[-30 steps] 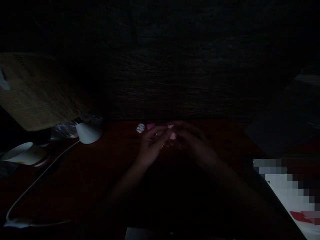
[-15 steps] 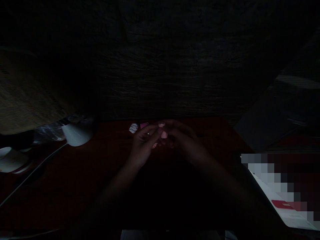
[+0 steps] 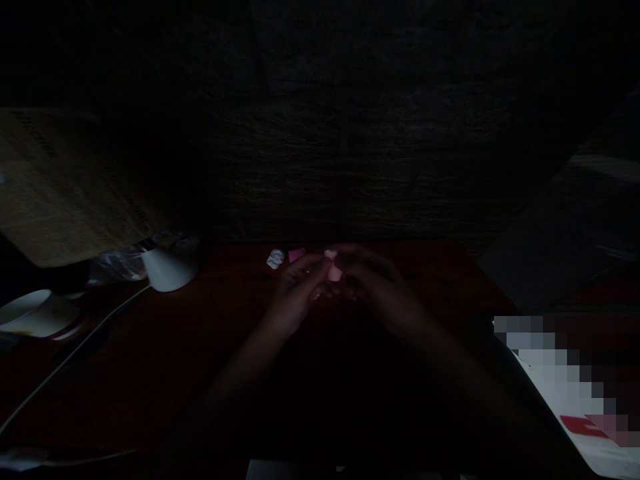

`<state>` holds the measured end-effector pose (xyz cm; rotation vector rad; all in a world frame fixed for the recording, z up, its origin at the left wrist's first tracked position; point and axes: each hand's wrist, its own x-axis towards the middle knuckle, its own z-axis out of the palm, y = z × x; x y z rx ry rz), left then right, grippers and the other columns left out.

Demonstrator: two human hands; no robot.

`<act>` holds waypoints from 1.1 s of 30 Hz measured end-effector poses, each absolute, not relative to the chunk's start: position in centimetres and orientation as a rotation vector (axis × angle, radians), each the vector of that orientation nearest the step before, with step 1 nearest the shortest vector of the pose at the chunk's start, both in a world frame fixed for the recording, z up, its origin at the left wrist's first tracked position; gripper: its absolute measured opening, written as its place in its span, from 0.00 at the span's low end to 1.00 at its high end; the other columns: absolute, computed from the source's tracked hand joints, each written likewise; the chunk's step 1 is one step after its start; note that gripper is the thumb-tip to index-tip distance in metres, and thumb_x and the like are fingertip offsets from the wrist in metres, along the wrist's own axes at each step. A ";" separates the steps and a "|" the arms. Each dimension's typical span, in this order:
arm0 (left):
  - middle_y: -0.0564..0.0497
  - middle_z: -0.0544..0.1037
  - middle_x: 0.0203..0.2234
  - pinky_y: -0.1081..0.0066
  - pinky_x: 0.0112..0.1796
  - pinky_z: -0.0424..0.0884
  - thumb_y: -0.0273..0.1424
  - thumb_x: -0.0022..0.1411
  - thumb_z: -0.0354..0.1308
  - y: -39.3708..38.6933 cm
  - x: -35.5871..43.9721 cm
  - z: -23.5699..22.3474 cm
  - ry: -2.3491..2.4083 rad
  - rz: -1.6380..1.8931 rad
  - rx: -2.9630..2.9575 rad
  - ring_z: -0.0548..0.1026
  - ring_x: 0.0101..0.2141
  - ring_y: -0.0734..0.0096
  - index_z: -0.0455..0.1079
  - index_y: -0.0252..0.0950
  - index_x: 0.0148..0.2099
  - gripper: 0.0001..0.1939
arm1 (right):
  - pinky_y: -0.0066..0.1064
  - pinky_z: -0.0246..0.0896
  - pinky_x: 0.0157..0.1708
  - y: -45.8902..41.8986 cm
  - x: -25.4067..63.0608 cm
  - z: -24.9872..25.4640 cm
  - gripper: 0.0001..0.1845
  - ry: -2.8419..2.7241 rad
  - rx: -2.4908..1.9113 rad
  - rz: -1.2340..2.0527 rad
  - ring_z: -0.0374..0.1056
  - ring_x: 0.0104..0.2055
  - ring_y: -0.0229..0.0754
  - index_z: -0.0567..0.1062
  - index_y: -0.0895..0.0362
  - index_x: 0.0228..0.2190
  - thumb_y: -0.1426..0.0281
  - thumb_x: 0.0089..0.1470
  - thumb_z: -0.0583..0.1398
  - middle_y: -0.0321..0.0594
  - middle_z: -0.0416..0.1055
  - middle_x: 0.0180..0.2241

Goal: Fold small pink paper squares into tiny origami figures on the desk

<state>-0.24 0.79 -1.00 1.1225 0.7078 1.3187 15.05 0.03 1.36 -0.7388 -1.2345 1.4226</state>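
In dim light, a small pale-pink piece [image 3: 335,272], perhaps folded paper, is pinched between my two hands near the back of the table. My left hand [image 3: 294,297] grips it from the left with thumb and fingers, and a ring-like glint shows on a finger. From the other side, my right hand [image 3: 380,283] closes its fingertips on the same piece. Just beyond my left hand lie a crumpled white paper ball [image 3: 275,259] and a flat pink piece [image 3: 296,255]. Another small light scrap shows below my left fingers, mostly hidden.
A white cone-shaped object [image 3: 170,272] with a white cord [image 3: 75,347] stands at left, beside clear plastic [image 3: 117,265] and a cardboard box [image 3: 75,193]. A white cup [image 3: 40,313] lies far left. A white, partly pixelated sheet [image 3: 555,393] is at right; a dark wall [image 3: 325,147] rises behind.
The camera view has shifted slightly, so everything sits a little further right. The pink piece has turned a little in my fingers; its open-looking top now looks flatter. Both hands keep hold.
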 end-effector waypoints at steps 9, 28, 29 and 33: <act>0.51 0.82 0.31 0.71 0.33 0.76 0.41 0.57 0.74 1.1 -0.7 -1.2 0.530 1.138 0.890 0.80 0.30 0.70 0.77 0.36 0.41 0.17 | 0.27 0.61 0.28 0.0 15.1 1.5 0.13 -1.198 -0.742 1.431 0.69 0.28 0.36 0.85 0.53 0.36 0.60 0.50 0.71 0.36 0.78 0.29; 0.49 0.82 0.30 0.72 0.30 0.73 0.42 0.58 0.72 0.9 -0.4 -0.7 0.615 1.164 1.010 0.80 0.29 0.69 0.78 0.34 0.38 0.15 | 0.28 0.63 0.28 0.0 15.3 1.4 0.11 -1.219 -0.730 1.422 0.68 0.27 0.35 0.84 0.53 0.36 0.60 0.52 0.70 0.35 0.76 0.29; 0.49 0.82 0.30 0.72 0.30 0.73 0.41 0.58 0.72 0.9 -0.3 -0.7 0.617 1.172 1.010 0.80 0.29 0.69 0.78 0.34 0.38 0.15 | 0.28 0.62 0.28 0.0 15.3 1.4 0.11 -1.220 -0.734 1.422 0.67 0.27 0.35 0.85 0.53 0.36 0.61 0.51 0.70 0.35 0.76 0.29; 0.51 0.82 0.31 0.72 0.31 0.75 0.40 0.53 0.75 0.9 -0.2 -0.8 0.631 1.208 0.978 0.80 0.29 0.70 0.80 0.36 0.41 0.16 | 0.30 0.63 0.31 -0.3 15.1 1.7 0.08 -1.217 -0.739 1.412 0.69 0.31 0.37 0.85 0.51 0.36 0.65 0.52 0.69 0.36 0.78 0.32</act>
